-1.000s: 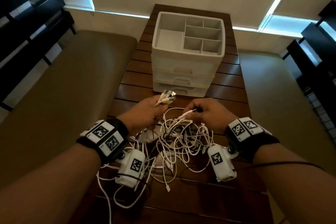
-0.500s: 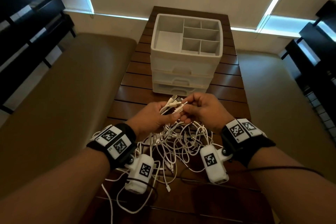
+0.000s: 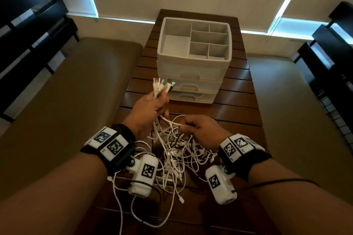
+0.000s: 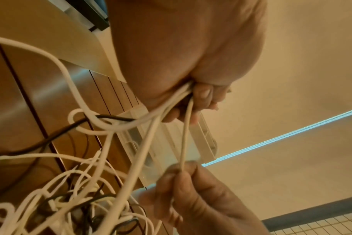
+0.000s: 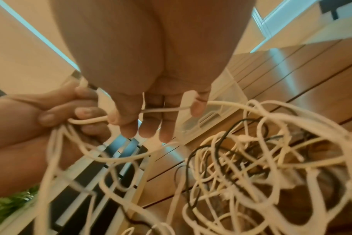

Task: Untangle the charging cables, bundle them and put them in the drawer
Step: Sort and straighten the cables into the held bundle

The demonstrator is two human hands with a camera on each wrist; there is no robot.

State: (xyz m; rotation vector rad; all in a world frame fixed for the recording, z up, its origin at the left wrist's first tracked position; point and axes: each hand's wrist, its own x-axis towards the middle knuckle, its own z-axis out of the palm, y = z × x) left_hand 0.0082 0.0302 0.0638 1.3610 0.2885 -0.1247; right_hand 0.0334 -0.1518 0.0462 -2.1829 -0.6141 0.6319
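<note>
A tangle of white charging cables [image 3: 175, 156] with a few black ones lies on the wooden slatted table [image 3: 238, 110]. My left hand [image 3: 150, 108] is raised and grips several cable ends, their plugs [image 3: 164, 85] sticking out above the fist. In the left wrist view the cables [image 4: 151, 136] run down from that fist. My right hand [image 3: 198, 128] pinches one white cable [image 5: 165, 109] just right of the left hand, above the tangle. The white drawer unit [image 3: 193, 74] stands behind the hands, its drawers closed, a divided tray on top.
Tan padded benches [image 3: 66, 101] flank the table on both sides. Dark slatted furniture [image 3: 28, 25] stands at the far left and far right. The table's far end meets the wall under the blinds.
My left hand has lifted with the gathered plugs. My right hand has left the plug ends, dropped lower and to the right, and now pinches a cable.
</note>
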